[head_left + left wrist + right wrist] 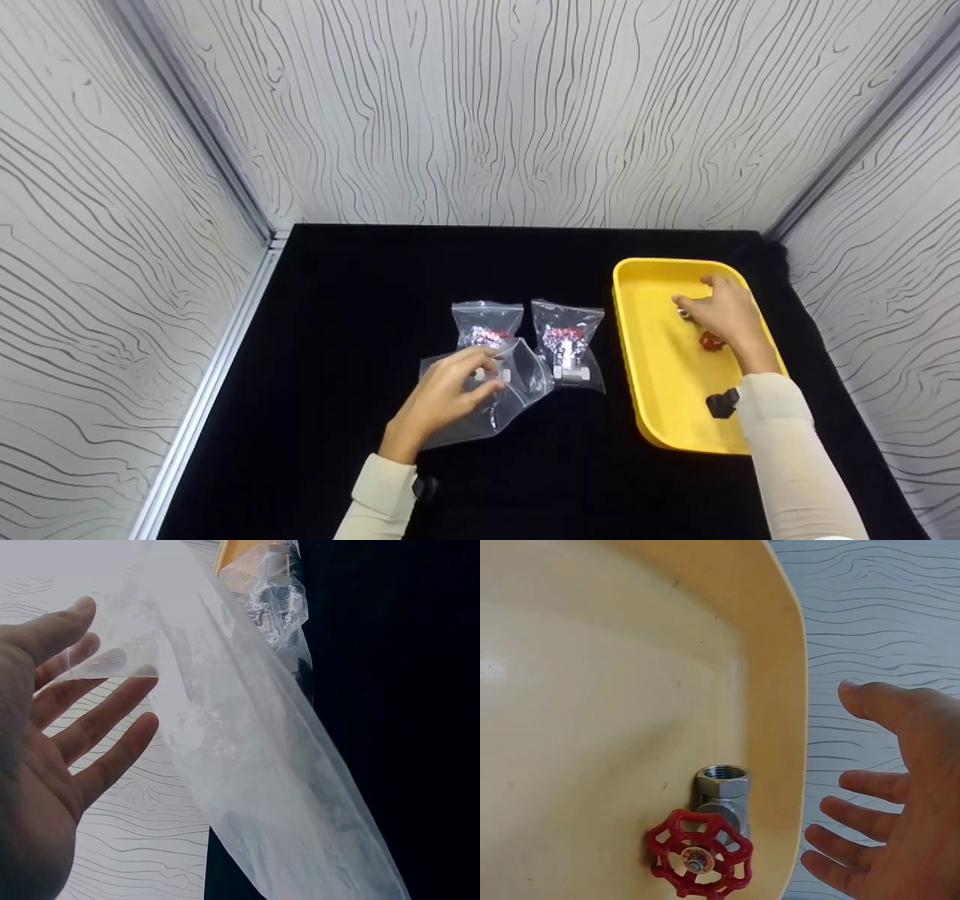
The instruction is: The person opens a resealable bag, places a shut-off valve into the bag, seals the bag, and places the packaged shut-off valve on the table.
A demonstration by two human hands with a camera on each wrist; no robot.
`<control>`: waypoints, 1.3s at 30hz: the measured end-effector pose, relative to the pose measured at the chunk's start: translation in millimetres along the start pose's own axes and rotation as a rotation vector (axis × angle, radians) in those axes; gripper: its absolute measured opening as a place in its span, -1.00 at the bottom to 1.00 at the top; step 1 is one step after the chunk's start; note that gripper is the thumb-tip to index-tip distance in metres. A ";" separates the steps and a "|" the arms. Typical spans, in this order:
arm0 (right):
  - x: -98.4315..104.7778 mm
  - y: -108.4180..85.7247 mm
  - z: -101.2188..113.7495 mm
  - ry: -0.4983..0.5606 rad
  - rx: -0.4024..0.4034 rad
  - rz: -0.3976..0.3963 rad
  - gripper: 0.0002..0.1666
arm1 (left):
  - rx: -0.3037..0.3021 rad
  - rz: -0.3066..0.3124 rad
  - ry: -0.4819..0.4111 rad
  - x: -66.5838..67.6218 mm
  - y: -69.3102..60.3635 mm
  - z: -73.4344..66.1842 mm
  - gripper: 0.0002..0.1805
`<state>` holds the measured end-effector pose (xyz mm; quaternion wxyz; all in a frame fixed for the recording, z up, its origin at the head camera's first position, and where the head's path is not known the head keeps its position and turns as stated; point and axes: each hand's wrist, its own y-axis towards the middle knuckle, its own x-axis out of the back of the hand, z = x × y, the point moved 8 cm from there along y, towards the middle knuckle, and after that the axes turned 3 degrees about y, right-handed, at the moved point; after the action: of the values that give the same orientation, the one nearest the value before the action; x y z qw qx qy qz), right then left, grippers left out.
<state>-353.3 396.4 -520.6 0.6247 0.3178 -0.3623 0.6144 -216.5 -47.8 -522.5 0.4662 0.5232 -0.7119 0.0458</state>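
Observation:
My left hand [450,390] is at the mouth of a large clear plastic bag [480,427]. Through the film, some of its fingertips [112,660] show, touching the bag, while the thumb stands apart from them. My right hand [724,311] hovers over the yellow tray [660,420] with fingers spread and nothing between them. Below it in the tray lies a metal valve [724,791] with a red handwheel [697,859]; the hand partly covers this valve in the head view.
Two small zip bags, the left one [487,311] and the right one [568,337], lie behind the large bag, each holding red and metal parts. Black cloth [337,300] covers the table. Wood-patterned walls [480,112] stand at the back and both sides.

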 end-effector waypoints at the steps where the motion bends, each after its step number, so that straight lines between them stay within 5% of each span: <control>1: -0.7 0.1 -1.9 0.001 -0.006 0.005 0.12 | 0.001 0.001 0.000 0.0 0.1 0.1 -0.82; 22: -16.0 4.2 -33.1 0.031 -0.098 0.014 0.19 | 0.004 -0.014 0.009 1.4 -1.9 2.3 -0.81; 39: -29.1 3.4 -52.9 0.094 -0.194 0.127 0.32 | 0.012 -0.007 -0.007 -1.2 -2.8 5.1 -0.80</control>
<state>-352.9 425.4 -573.6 0.6287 0.2032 -0.4096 0.6290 -217.4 -51.0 -527.4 0.4608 0.5285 -0.7115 0.0465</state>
